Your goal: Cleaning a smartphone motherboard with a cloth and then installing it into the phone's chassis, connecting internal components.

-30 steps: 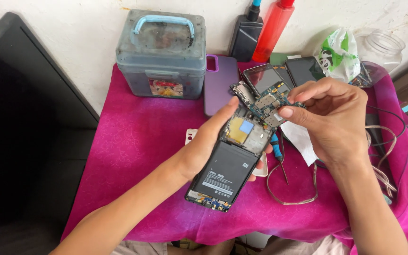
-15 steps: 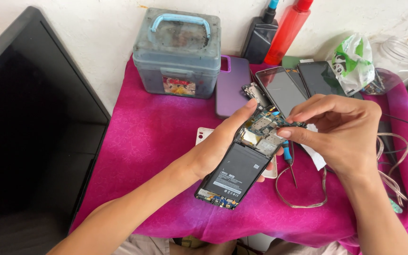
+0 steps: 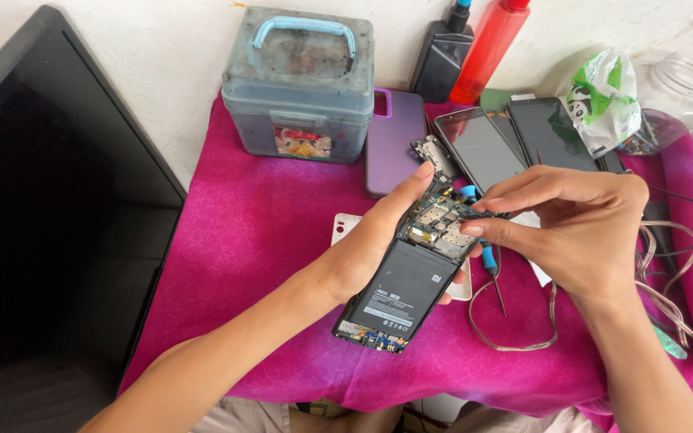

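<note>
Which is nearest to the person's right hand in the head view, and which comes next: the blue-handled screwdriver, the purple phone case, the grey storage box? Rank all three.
From the right hand:
1. Blue-handled screwdriver, just below the fingers on the pink cloth.
2. Purple phone case, up and to the left, beyond the opened phone.
3. Grey storage box, farthest, at the back left by the wall.

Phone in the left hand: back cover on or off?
Off: the phone shows its bare battery and circuit board.

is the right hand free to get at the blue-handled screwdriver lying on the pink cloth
Probably yes. The right hand pinches at the opened phone, seemingly holding nothing else, and the screwdriver lies just below its fingers on the cloth, with only a loop of cable beside it.
</note>
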